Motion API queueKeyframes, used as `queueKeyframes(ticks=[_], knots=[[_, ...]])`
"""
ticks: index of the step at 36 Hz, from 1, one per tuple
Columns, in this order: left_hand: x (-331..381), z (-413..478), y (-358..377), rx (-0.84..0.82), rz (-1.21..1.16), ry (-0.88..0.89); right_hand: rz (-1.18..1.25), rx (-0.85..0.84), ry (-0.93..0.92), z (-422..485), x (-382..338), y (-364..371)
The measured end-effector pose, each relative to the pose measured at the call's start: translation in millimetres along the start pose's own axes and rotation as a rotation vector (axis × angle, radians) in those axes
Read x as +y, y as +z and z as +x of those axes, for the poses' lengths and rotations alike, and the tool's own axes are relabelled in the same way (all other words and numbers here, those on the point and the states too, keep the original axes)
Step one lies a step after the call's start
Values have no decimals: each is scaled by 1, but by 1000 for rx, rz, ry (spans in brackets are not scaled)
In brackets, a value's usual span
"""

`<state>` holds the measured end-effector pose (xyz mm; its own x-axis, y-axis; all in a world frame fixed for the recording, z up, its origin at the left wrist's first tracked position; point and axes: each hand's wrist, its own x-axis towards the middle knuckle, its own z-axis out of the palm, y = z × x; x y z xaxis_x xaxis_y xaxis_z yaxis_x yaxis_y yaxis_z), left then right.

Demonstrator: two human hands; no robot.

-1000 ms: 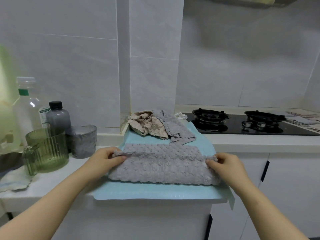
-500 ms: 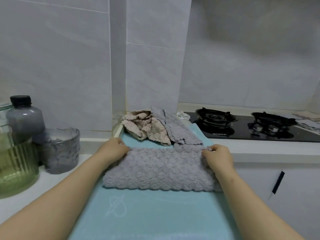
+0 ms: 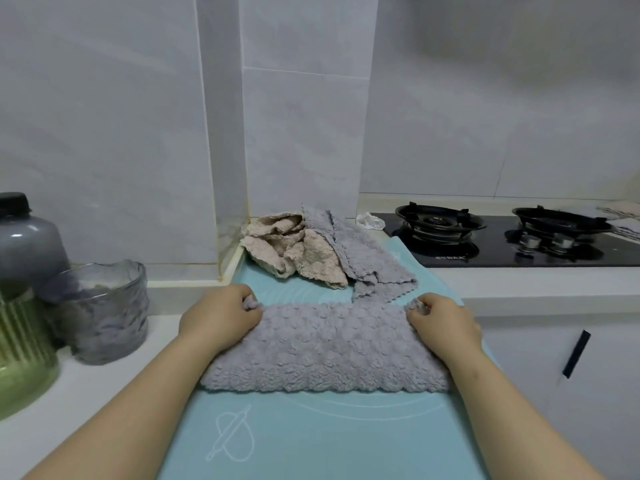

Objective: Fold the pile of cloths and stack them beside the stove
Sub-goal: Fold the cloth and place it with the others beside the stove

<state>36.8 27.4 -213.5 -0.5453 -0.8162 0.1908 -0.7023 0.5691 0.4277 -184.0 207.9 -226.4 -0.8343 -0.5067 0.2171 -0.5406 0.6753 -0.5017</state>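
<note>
A grey cloth point(image 3: 329, 348) lies folded flat across the middle of the blue mat point(image 3: 311, 438) on the bench point(image 3: 104, 375). The left hand point(image 3: 221, 317) pinches the cloth's far left corner with curled fingers, and the right hand point(image 3: 443, 320) pinches its far right corner the same way. The pile point(image 3: 311, 251) of crumpled beige and grey cloths sits at the mat's far end. The stove point(image 3: 502, 237) is right of the mat. A glass cup point(image 3: 100, 310) and a bottle point(image 3: 27, 237) stand left of it.

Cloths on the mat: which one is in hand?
The front grey cloth, spread flat; left hand and right hand pinch its far corners. The beige cloth and rear grey cloth lie crumpled behind.
</note>
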Motion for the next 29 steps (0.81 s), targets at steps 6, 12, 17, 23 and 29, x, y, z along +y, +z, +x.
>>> queueKeyframes(ticks=[6,12,17,23,29], knots=[[0,0,1,36,14,-16,52,-6,-15,1,0,-1],[-3,2,2,114,-43,-36,215,102,-19,4,1,-2],[-3,3,7,148,15,-50,249,112,-13,9,0,-2],[-1,2,10,170,79,-69,28,27,-17,6,-3,0],[7,-8,1,151,180,30,-27,-21,28,2,-3,-8]])
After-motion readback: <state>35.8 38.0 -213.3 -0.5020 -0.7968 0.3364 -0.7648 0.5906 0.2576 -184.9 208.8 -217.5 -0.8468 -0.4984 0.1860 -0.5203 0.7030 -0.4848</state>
